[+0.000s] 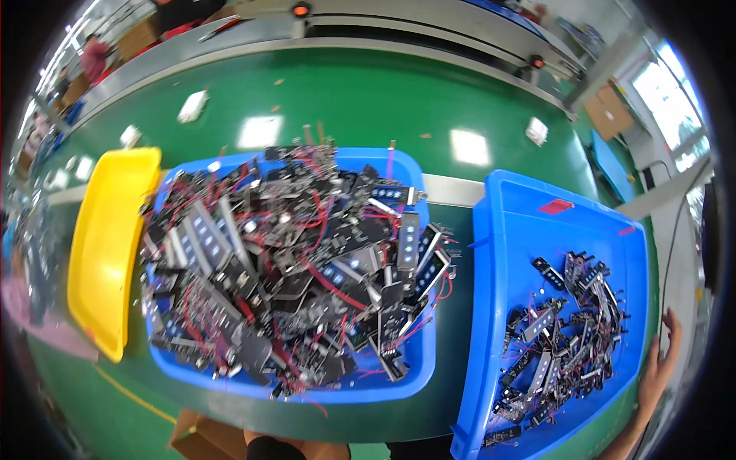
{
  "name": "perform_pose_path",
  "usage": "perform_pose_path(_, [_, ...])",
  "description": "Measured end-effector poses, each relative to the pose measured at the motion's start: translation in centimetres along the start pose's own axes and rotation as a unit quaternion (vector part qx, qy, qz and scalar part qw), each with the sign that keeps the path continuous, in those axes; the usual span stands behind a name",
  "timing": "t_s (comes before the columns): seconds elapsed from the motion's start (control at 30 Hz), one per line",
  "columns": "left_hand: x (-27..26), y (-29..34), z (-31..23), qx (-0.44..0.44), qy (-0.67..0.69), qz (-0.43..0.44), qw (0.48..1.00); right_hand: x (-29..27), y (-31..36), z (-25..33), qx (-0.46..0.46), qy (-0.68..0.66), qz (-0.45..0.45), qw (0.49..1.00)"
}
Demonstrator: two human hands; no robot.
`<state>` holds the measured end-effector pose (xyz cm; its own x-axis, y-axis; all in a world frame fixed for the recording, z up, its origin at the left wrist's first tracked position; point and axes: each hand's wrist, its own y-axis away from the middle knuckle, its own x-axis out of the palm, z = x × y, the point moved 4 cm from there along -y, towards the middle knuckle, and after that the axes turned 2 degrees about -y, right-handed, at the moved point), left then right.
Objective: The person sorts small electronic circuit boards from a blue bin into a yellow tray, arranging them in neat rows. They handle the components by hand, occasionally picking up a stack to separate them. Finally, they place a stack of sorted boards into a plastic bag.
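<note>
My right hand (pixel 658 369) is beside the outer right wall of a deep blue bin (pixel 497 307), its fingers stretched out and apart with nothing in them. Whether it touches the wall I cannot tell. Inside that bin lies a loose pile of small black electronic parts (pixel 546 360), some with rows of pale squares. To its left, a shallower blue bin (pixel 353 396) is heaped above its rim with black circuit boards (pixel 307 253), metal strips and red wires. My left hand is not in view.
A yellow tray (pixel 107 253) stands tilted left of the heaped bin. White bundles (pixel 192 106) lie on the green table (pixel 345 84). A conveyor frame (pixel 429 34) runs along the back. Clear plastic (pixel 38 238) hangs at the left; a dark cable (pixel 668 261) runs down at the right.
</note>
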<state>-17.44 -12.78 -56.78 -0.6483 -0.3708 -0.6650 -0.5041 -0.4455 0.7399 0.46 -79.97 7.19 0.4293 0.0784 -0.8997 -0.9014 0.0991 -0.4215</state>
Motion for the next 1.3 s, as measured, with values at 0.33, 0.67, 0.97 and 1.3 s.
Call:
perform_pose_path(0.33, [2.1, -4.0, -3.6, 0.025, -0.007, 0.003, 1.000, 2.2, -0.8, 8.9, -0.018, 0.041, 0.054, 0.998])
perform_pose_path(0.67, [4.5, -4.4, -6.4, 0.051, 0.006, 0.005, 0.999, 1.0, -1.6, 11.6, -0.037, 0.094, 0.061, 0.993])
perform_pose_path(0.97, [5.5, -4.7, -7.7, 0.068, 0.014, 0.006, 0.998, 2.4, -2.3, 14.6, -0.084, 0.095, 0.092, 0.988])
perform_pose_path(1.3, [6.5, -4.9, -8.0, 0.071, 0.025, 0.022, 0.997, 2.9, -2.6, 15.6, -0.079, 0.098, 0.104, 0.987])
